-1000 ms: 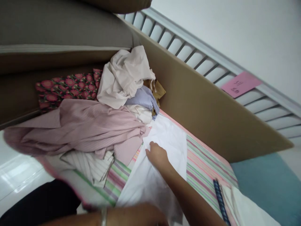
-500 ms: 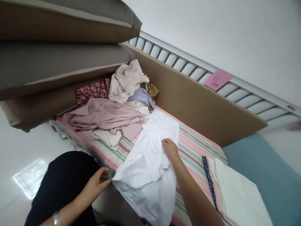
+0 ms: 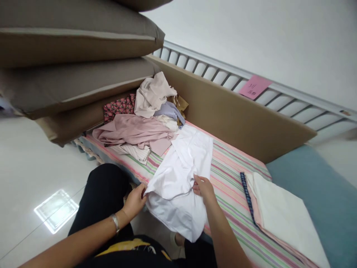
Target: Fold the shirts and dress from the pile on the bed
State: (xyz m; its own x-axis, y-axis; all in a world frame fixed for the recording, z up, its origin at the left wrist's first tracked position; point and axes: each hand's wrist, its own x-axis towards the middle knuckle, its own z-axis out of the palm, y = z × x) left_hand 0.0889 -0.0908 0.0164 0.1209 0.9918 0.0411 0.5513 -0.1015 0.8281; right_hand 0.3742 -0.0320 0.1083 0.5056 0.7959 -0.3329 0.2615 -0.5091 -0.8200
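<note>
A white garment [image 3: 181, 175] lies across the striped sheet [image 3: 231, 167] and hangs over the bed's near edge. My left hand [image 3: 135, 201] pinches its left corner at the edge. On the garment's right side, my right hand [image 3: 204, 188] grips a fold of the cloth. Both hands are closed on the fabric, with the garment stretched between them.
A heap of unfolded clothes [image 3: 145, 119], pink, cream and lilac, sits at the bed's far end under stacked brown cushions [image 3: 72, 56]. Folded cloths [image 3: 279, 216] lie stacked at the right. A cardboard panel [image 3: 237, 115] lines the back rail. White tiled floor [image 3: 33, 186] is at the left.
My left hand moved up and took the garment's left corner. My right hand slid toward me along the cloth. The camera pulled back and more of the bed shows.
</note>
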